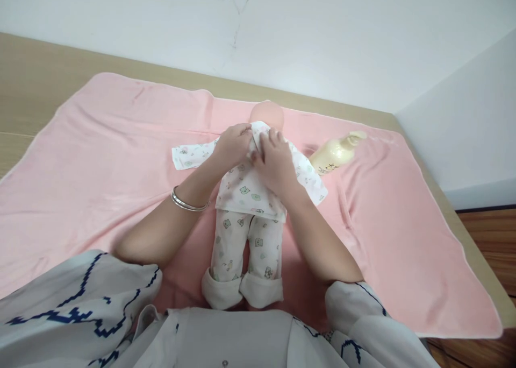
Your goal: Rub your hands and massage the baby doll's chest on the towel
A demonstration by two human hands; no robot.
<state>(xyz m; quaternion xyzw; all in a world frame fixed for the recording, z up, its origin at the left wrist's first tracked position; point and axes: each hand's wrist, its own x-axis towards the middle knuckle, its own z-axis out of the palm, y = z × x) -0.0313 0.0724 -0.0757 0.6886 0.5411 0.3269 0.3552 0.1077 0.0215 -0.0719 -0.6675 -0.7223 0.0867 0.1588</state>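
A baby doll (267, 112) lies stretched out with its head toward the wall, dressed in a white printed shirt (250, 191) and matching trousers (230, 240) with rolled-up cuffs. At the upper chest, just below the doll's head, my left hand (235, 146) pinches the shirt's fabric near the neckline. My right hand (276, 161) rests on the shirt beside it, fingers bent and closed on the cloth by the front opening. One shirt sleeve (193, 155) extends to the left; the other slopes down to the right. What exactly lies between my fingertips is hidden.
A pink blanket (121, 142) with slight creases covers most of the wooden table (24, 77). Right of the doll, a cream pump bottle (335, 153) lies tilted on its side. A white wall (322, 45) rises behind the table, and another wall stands on the right.
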